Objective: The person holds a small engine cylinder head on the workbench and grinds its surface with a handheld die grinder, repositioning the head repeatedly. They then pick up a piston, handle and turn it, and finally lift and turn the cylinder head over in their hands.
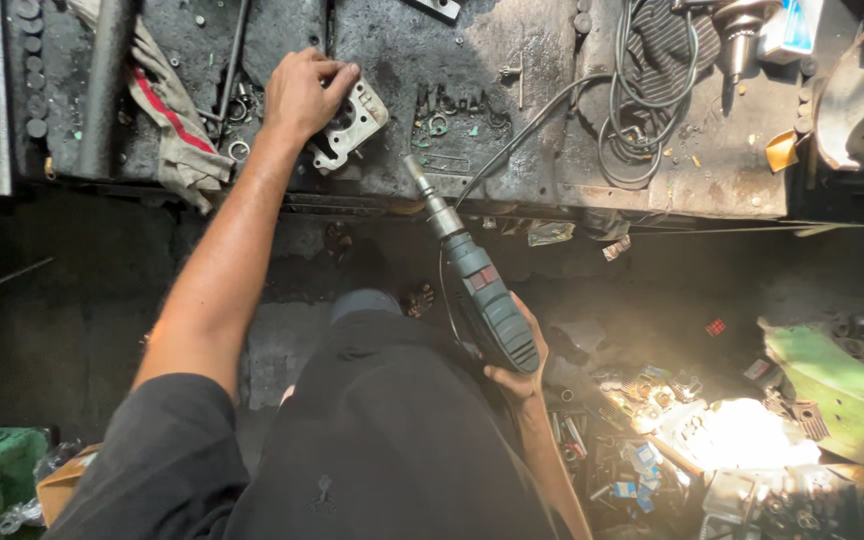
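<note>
Blue-and-white box [790, 28] at the bench's far right edge, upright beside a metal tool. Small blue-and-white packets [642, 460] scattered on the floor at lower right. Red label [483, 277] on the drill body. Tiny red tag [716, 327] on the floor.

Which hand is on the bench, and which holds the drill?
The left hand rests on the bench, gripping a pale metal part. The right hand hangs below bench level, holding the corded drill.

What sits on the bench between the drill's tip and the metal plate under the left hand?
In the head view, nothing: only bare, grimy bench separates the drill tip from the metal plate.
</note>
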A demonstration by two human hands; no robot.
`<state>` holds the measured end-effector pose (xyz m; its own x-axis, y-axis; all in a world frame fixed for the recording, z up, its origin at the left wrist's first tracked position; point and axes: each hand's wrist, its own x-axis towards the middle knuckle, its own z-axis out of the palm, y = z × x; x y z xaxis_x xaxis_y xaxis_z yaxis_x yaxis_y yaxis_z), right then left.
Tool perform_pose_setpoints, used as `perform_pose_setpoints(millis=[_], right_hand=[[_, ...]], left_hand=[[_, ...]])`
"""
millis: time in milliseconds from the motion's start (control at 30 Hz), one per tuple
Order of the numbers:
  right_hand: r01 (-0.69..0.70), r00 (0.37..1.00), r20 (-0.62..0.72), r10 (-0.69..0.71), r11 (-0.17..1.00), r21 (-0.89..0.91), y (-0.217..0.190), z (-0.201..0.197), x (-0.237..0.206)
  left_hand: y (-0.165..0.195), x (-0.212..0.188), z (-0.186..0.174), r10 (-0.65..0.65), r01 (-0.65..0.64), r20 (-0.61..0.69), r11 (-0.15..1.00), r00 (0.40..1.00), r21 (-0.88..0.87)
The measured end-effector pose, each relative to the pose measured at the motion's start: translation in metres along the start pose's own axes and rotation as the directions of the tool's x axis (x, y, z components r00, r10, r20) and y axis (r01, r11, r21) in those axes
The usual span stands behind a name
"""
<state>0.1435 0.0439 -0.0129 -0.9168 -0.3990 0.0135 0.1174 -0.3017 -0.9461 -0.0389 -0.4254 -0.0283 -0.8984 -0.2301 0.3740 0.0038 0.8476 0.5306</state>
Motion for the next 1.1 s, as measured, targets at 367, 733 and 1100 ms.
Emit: perform_pose_setpoints(millis=[367, 733, 1100], right_hand=[[-0.033, 0.994, 0.080, 0.071, 0.917, -0.397, 0.004, 0.007, 0.007], [-0.036, 0.994, 0.090, 0.060, 0.969, -0.244, -0.004, 0.021, 0.016], [-0.007, 0.989, 0.136, 0.054, 0.945, -0.328, -0.013, 0.024, 0.018]], left_hand=[[0.004, -0.006, -0.015, -0.182, 0.226, 0.271, 0.964, 0.945, -0.140], [0.026, -0.021, -0.031, -0.428, 0.445, 0.209, 0.894, 0.879, -0.042], [0.026, -0.021, -0.034, -0.461, 0.486, 0.222, 0.871, 0.859, -0.074]])
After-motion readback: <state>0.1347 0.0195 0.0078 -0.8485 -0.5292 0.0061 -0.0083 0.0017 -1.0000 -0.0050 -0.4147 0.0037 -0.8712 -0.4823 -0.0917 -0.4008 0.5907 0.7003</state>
